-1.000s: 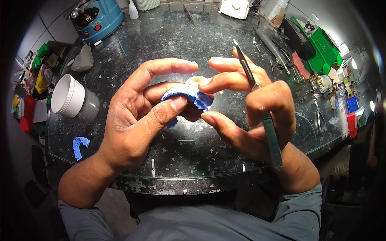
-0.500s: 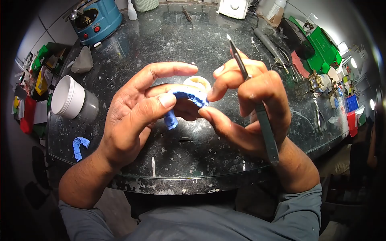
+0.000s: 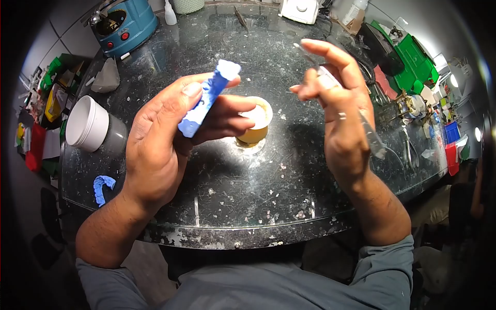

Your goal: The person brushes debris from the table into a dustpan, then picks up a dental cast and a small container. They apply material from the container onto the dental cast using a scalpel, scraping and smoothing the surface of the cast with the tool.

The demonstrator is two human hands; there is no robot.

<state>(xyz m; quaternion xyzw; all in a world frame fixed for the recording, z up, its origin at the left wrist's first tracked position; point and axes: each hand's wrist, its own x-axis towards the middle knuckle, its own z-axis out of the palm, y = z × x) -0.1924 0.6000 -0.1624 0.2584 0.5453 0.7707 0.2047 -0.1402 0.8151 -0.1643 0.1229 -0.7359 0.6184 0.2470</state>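
My left hand (image 3: 157, 129) pinches a blue dental arch mould (image 3: 209, 98) between thumb and fingers, above the bench. The mould is tilted, one end pointing up and away, and its bumpy tooth-marked side shows. My right hand (image 3: 343, 126) is raised to the right, fingers curled around a slim metal carving tool (image 3: 373, 137) that is smeared by motion. Behind the left fingertips, a small yellow pot (image 3: 253, 135) with a pale top stands on the bench. A second blue dental arch mould (image 3: 99, 190) lies near my left forearm.
On the black bench (image 3: 248, 196), a white tub (image 3: 85, 124) lies to the left. A blue machine (image 3: 129, 28) stands at the back left. Green bins (image 3: 416, 57), pliers (image 3: 409, 147) and a metal articulator (image 3: 413, 106) are at the right.
My right hand has come away from the blue mould and moved right and up, turning the tool. My left hand has tilted the mould upward, and the yellow pot shows more.
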